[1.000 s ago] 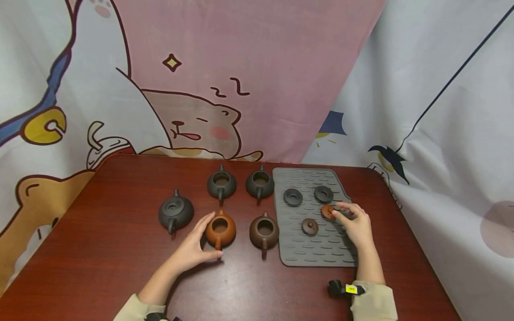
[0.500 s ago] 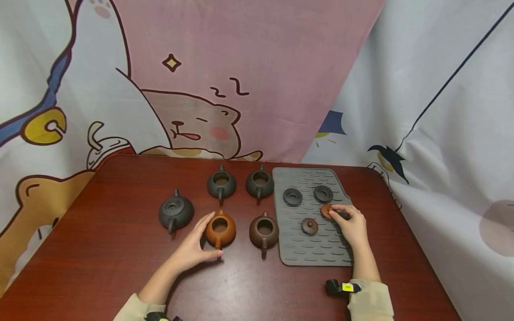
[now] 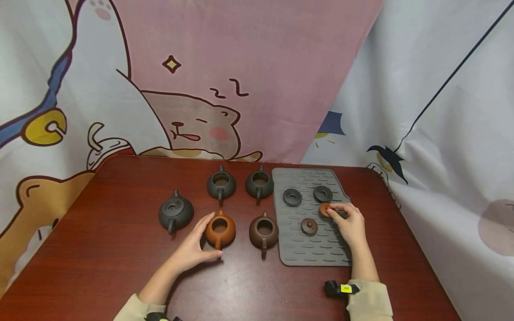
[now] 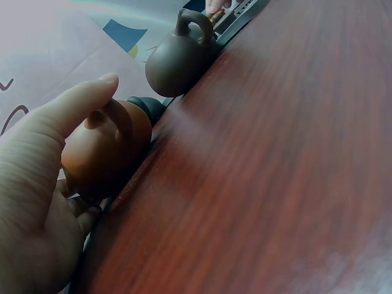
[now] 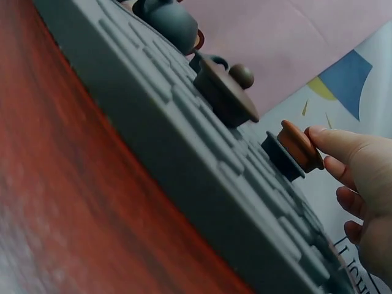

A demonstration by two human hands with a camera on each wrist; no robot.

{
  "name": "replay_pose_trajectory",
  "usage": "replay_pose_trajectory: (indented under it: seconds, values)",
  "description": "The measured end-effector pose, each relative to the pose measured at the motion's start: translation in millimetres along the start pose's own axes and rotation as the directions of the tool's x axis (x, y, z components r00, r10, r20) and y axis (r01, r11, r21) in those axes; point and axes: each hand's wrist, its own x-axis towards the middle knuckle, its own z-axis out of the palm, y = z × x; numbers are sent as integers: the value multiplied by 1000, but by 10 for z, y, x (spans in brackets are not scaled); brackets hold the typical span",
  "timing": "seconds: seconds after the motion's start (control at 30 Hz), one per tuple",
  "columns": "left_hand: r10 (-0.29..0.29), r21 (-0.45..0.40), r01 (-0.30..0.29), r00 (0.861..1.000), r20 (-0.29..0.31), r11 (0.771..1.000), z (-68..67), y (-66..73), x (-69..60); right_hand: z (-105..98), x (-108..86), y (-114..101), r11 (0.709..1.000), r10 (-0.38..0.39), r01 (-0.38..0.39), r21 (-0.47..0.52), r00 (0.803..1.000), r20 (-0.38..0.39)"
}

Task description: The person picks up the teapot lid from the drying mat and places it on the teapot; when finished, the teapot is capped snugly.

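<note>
My left hand curls round the orange clay teapot, its thumb by the handle and fingers along the left side. That teapot is lidless and upright on the table. In the left wrist view the thumb arches past the teapot. On the right, my right hand pinches a small orange lid by its knob over the grey mat. The right wrist view has the lid at the fingertips; whether it touches the mat I cannot tell. A brown lid with a round knob lies nearby.
Two dark lids lie on the mat farther back. Left of it stand a lidless brown teapot and two lidless dark teapots. Another dark teapot, its top covered, sits at the left. A printed cloth hangs behind the table.
My right hand has moved slightly left and closed its fingertips on the orange lid's knob, and the lid has shifted slightly up and left. The left hand and teapots have stayed put.
</note>
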Motion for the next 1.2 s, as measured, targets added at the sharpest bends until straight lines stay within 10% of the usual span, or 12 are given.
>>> replay_pose_trajectory:
  seconds: [1.0,1.2]
  values:
    - [-17,-2,17,1000,6,1000,7,-24,-4,83,-62,-927,957,-234,231,175,972,-3]
    - [-19,-6,19,1000,1,1000,-17,164,-8,125,-106,-1077,953,-266,253,164,962,59]
